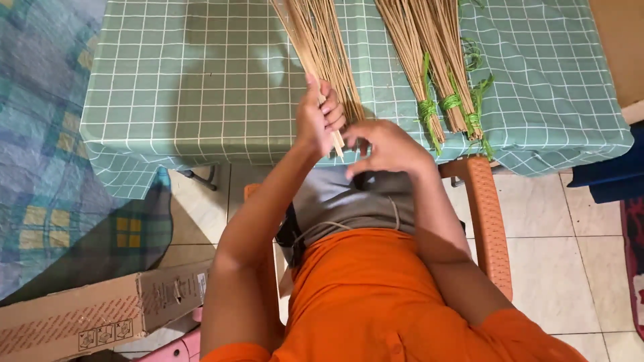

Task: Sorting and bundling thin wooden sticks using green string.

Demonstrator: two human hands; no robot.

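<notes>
**Loosely held: a fan of thin sticks at the table's edge**

Right now my left hand [320, 115] is clenched around the near ends of a loose sheaf of thin tan palm-rib sticks [320, 41], which fans away from me across the green cloth with its white grid [194, 80]. My right hand [388, 149] sits just beside it at the table's edge, fingers curled but closed on nothing that I can see; whether a fingertip touches a stick is hidden.

The sheaf is not tied. If my left grip slackens, I judge the sticks could splay over the cloth or slide off the near edge onto the pale floor tiles [550, 221]. A few pale ends poke out below my fist, and those look likeliest to slip free. My right forearm also lies near the tied bundles, so a careless sweep might knock them.

Counted: one loose sheaf in hand; three bundles of the same sticks bound with bright green string [451, 102], lying side by side to my right; one orange plastic chair [488, 214]; one long brown cardboard box [100, 312] on the floor.
</notes>
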